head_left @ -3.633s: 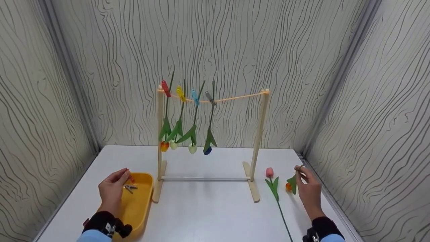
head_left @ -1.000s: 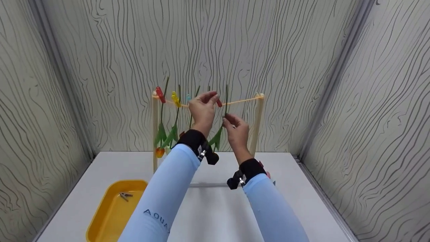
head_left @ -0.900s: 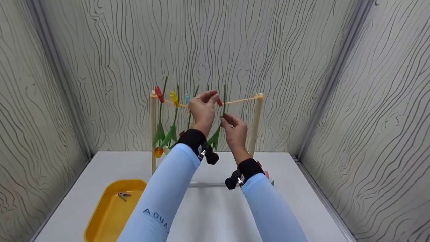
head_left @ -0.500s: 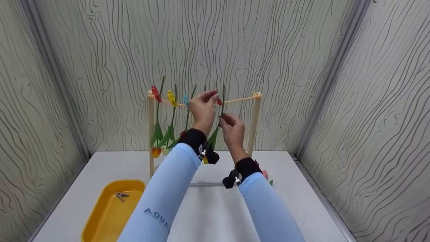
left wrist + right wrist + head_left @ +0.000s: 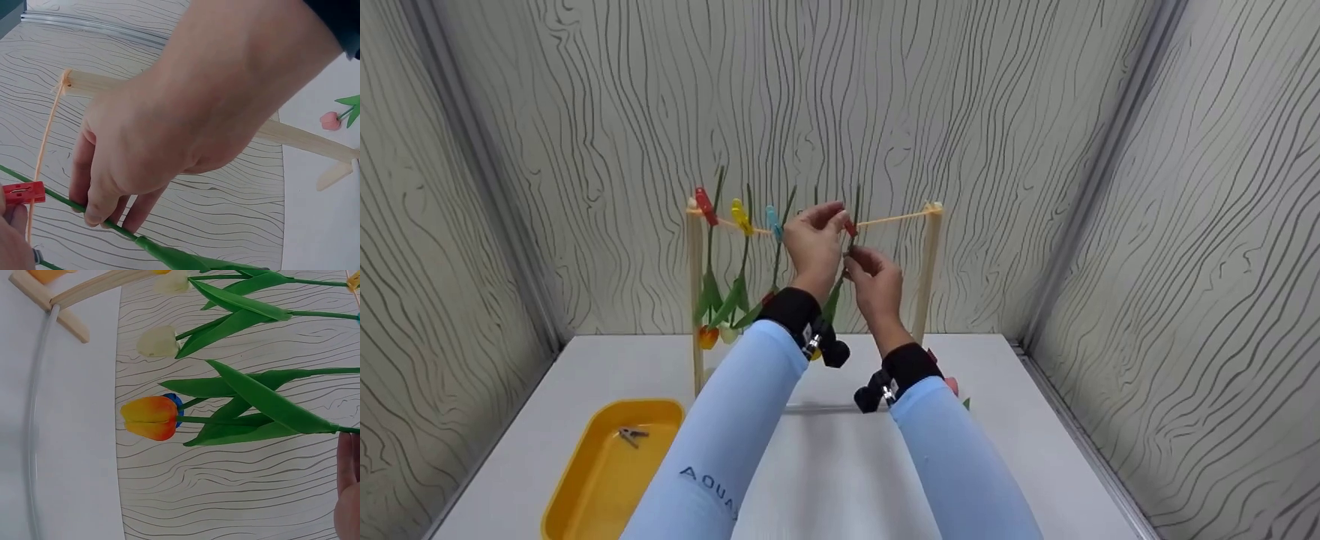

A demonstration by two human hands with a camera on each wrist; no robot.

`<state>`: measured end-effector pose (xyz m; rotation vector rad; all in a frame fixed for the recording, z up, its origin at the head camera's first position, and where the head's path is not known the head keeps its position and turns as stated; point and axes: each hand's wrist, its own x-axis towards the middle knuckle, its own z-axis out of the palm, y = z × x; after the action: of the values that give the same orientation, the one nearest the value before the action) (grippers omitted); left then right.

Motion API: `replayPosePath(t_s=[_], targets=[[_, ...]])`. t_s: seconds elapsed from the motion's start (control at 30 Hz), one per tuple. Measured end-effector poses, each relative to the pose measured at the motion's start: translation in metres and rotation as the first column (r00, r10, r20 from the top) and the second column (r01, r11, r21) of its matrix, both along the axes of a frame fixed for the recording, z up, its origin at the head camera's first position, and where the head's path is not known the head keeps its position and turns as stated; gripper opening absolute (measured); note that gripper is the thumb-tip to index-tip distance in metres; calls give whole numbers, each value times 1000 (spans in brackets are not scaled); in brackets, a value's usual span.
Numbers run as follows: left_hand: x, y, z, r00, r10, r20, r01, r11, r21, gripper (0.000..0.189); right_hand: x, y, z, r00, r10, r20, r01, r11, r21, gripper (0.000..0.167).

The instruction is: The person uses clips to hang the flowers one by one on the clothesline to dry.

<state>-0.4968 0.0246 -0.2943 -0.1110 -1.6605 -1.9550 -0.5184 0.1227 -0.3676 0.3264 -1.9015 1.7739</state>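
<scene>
In the head view my left hand (image 5: 814,244) pinches a red clothespin (image 5: 850,227) at the orange string (image 5: 896,219). The left wrist view shows this clothespin's tip crossing the string, with the tulip stem (image 5: 59,197) passing right at it. Whether the jaws grip the stem cannot be told. My right hand (image 5: 879,289) pinches that green stem just below the string. Its orange-yellow bloom (image 5: 149,418) hangs downward in the right wrist view, in front of a blue tulip (image 5: 175,400). My left forearm hides part of the hanging flowers in the head view.
Left along the string, red (image 5: 706,206), yellow (image 5: 742,217) and light blue (image 5: 772,220) clothespins hold upside-down tulips. A wooden post (image 5: 928,274) stands on the right. A yellow tray (image 5: 566,480) holds a grey clothespin (image 5: 631,435). A pink tulip (image 5: 330,120) lies right.
Both hands have come from the table's sides up to the string, bringing the red clothespin and the orange-yellow tulip. Lately the right hand has shifted slightly left, bringing the stem to the clothespin.
</scene>
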Motion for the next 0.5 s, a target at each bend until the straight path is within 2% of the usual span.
replayPosePath(t_s=[0.2,0.5], targets=[[0,-1,-2,1000,10,3,-10,1000,-21,20,1,-1,7,1000,23,18,-23,1000,17,25],[4,1,-1,1000,-8,29,8,1000,0,25,2,0,7,999,-14,33,12,999,50,23]])
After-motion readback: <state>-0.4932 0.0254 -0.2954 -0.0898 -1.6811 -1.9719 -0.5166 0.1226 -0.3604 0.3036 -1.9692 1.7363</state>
